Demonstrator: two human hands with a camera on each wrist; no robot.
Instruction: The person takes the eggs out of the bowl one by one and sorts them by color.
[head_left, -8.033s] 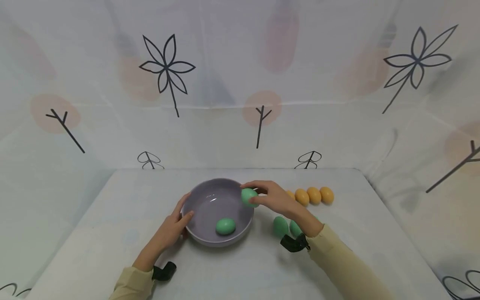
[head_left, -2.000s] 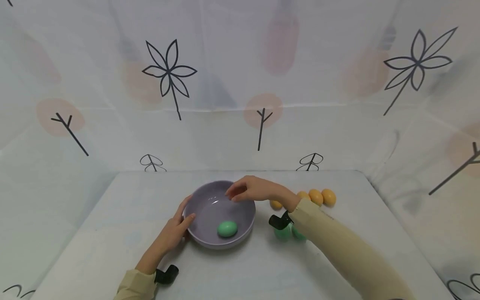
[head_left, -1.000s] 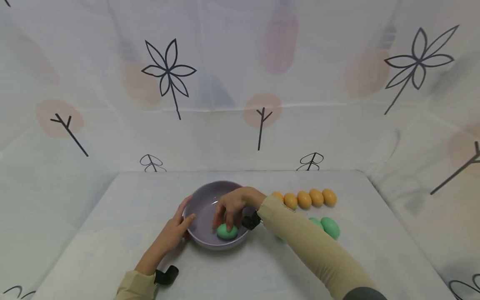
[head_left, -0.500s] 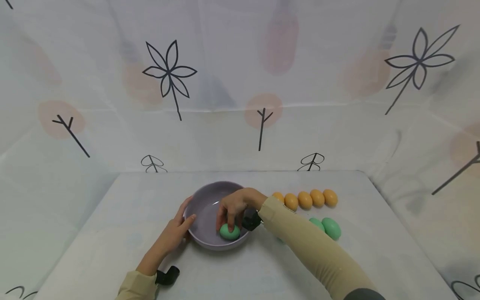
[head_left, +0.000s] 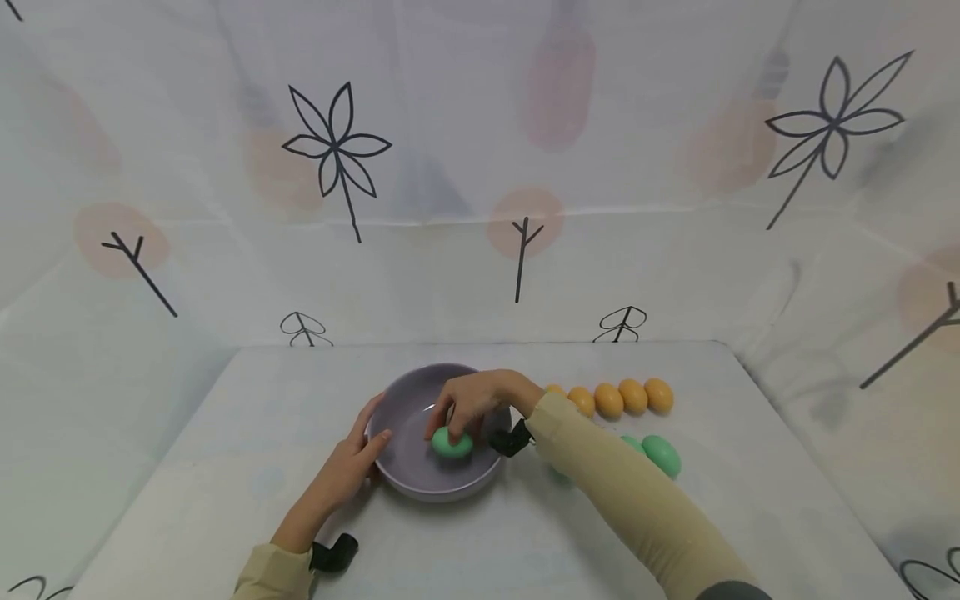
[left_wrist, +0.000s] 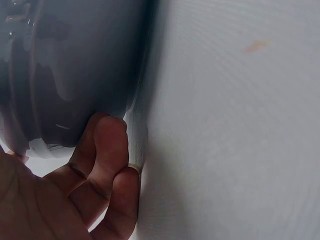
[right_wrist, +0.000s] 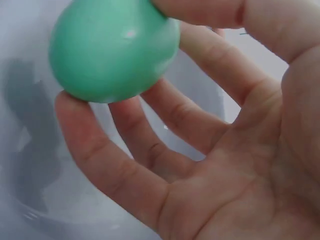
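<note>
In the head view, a purple-grey bowl [head_left: 408, 467] stands on the white table. My left hand [head_left: 347, 462] holds its left side, thumb over the rim; in the left wrist view the fingers [left_wrist: 111, 142] lie curled against the bowl's outer wall near the tabletop. Inside the bowl my right hand [head_left: 474, 400] pinches a green egg [head_left: 452, 445] from above. The right wrist view shows that egg [right_wrist: 112, 55] between thumb and fingertips, raised off the bowl's bottom, the palm behind it.
A row of several yellow eggs [head_left: 608, 402] lies right of the bowl. Nearer to me are green eggs [head_left: 662, 456], partly hidden by the right sleeve [head_left: 630, 492]. A patterned white cloth [head_left: 420, 275] rises behind the table.
Eight seconds ago my right hand held another green egg at the bowl's right rim. Later, empty, it reached down to the egg in the bowl, which now sits slightly higher. The left hand stayed put.
</note>
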